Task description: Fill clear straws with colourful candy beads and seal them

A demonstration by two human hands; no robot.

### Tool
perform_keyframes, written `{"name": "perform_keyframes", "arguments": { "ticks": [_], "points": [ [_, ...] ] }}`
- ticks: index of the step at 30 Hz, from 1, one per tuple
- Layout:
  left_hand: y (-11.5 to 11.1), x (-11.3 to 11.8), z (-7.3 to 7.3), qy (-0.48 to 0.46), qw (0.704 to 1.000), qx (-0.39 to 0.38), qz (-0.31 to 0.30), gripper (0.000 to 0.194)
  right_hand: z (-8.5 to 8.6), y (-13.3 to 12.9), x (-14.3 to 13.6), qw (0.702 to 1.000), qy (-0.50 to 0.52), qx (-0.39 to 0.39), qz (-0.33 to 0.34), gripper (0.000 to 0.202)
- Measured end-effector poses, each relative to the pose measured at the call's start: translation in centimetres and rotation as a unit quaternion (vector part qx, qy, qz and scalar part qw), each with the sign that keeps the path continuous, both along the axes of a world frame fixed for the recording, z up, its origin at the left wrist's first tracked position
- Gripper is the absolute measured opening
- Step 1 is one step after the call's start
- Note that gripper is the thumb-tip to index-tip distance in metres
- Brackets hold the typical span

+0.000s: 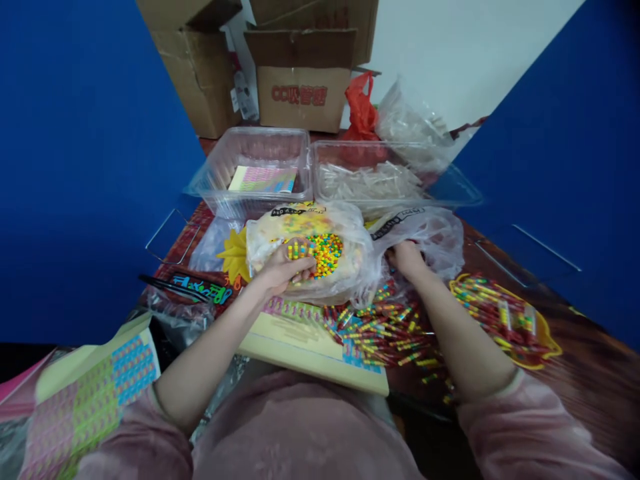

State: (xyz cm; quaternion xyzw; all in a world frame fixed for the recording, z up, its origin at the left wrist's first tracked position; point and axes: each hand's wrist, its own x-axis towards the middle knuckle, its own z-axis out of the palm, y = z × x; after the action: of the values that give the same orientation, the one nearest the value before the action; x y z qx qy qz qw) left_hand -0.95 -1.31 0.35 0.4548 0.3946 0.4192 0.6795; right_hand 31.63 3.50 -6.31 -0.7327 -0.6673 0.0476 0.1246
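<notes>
A white plastic bag [345,230] lies open in the middle of the table, with small multicoloured beads [328,256] showing in its mouth. My left hand [295,261] is at that opening, its fingers curled around several small yellow-banded pieces. On the right, my right hand [404,259] reaches into a second white plastic bag [440,233]; its fingers are hidden there. Many thin red and yellow tubes [395,333] are heaped below the bags, partly on a pale yellow pad [300,343] with printed sticker sheets.
Behind the bags stand a clear tray [220,160] holding a sticker sheet and another with clear tubes [370,183]. A yellow basket [543,333] of filled tubes is at the right. Cardboard boxes [305,97] and a red bag [361,110] stand at the back.
</notes>
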Motion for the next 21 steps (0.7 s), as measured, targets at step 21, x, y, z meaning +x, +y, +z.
{"name": "perform_keyframes", "arguments": {
  "ticks": [21],
  "points": [
    [0.3,0.0,1.0,-0.003,0.998,-0.03,-0.055,0.031,8.3,-4.8,-13.0,0.874,0.378,0.156,0.262,0.018]
  ]
}}
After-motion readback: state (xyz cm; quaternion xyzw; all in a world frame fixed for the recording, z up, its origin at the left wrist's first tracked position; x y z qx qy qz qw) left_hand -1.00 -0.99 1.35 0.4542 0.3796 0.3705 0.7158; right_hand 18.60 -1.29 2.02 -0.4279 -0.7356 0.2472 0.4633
